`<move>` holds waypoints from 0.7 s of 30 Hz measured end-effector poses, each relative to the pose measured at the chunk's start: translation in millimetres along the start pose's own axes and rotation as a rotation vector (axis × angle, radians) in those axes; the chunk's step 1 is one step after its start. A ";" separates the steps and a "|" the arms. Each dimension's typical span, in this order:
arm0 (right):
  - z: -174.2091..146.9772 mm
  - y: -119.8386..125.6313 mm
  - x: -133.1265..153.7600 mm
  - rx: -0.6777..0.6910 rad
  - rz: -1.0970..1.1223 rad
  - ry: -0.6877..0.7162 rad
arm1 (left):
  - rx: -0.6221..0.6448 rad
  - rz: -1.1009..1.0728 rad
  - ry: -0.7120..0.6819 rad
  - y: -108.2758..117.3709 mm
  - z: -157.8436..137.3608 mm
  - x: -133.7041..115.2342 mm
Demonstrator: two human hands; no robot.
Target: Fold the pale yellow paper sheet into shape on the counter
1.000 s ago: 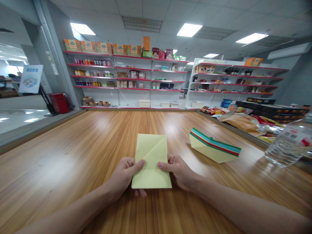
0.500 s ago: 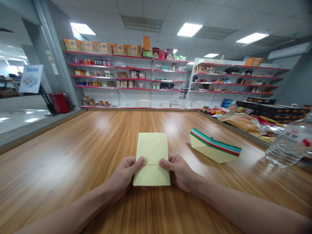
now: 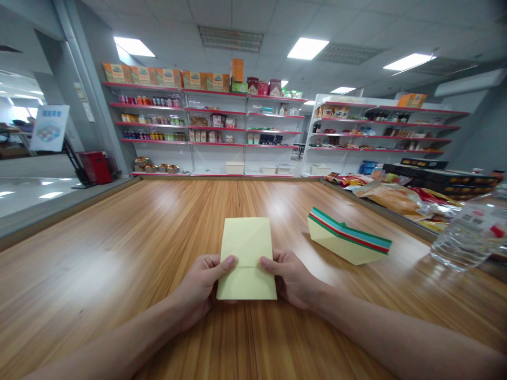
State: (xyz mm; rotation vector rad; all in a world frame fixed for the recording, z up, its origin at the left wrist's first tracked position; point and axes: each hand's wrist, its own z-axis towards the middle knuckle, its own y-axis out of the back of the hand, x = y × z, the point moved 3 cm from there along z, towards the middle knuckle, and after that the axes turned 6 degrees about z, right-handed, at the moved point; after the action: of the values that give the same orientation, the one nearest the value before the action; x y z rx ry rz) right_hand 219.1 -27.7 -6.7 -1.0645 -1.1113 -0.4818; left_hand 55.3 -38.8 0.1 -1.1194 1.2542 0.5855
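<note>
A folded sheet of pale yellow paper (image 3: 246,243) is held up over the wooden table (image 3: 158,237), crossed by a horizontal edge low on its face. My left hand (image 3: 208,279) grips its left side, thumb on the front and the other fingers partly hidden behind. On the opposite side, my right hand (image 3: 291,277) pinches it the same way. To the right, apart from both hands, a folded paper boat (image 3: 348,240) rests on the table, pale yellow below with green, blue and red stripes along its upper edge.
A clear plastic bottle (image 3: 463,237) is at the right, near packaged snacks (image 3: 392,198) and stacked black boxes (image 3: 435,177). Shelves of goods (image 3: 216,111) line the back beyond the table's far edge. A sign board (image 3: 49,128) and a red box (image 3: 95,167) stand at the left.
The top edge of the folded paper has dropped slightly and its bottom edge has risen a little, as if tilted. Both hands keep their hold; the paper boat stays put.
</note>
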 end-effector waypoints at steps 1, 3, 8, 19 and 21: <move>0.9 1.8 -0.4 -0.030 -0.041 0.026 | -0.032 0.011 -0.010 0.6 0.8 0.2; 2.2 5.1 -0.6 -0.096 -0.108 0.073 | -0.067 0.038 -0.027 1.9 2.0 1.0; 1.7 2.5 1.9 -0.086 -0.011 0.060 | 0.056 0.050 0.026 1.0 1.1 3.9; -2.2 3.0 3.3 -0.098 -0.370 0.059 | -0.047 0.072 -0.042 5.5 1.1 0.6; -1.4 2.3 5.5 -0.094 -0.270 0.083 | -0.033 0.087 -0.032 4.9 -1.1 -0.7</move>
State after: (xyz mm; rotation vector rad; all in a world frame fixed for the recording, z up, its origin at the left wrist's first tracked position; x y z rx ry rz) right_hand 223.8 -26.9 -2.9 -0.9707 -1.1727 -0.7923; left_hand 50.4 -37.7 -0.7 -1.0823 1.2745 0.6895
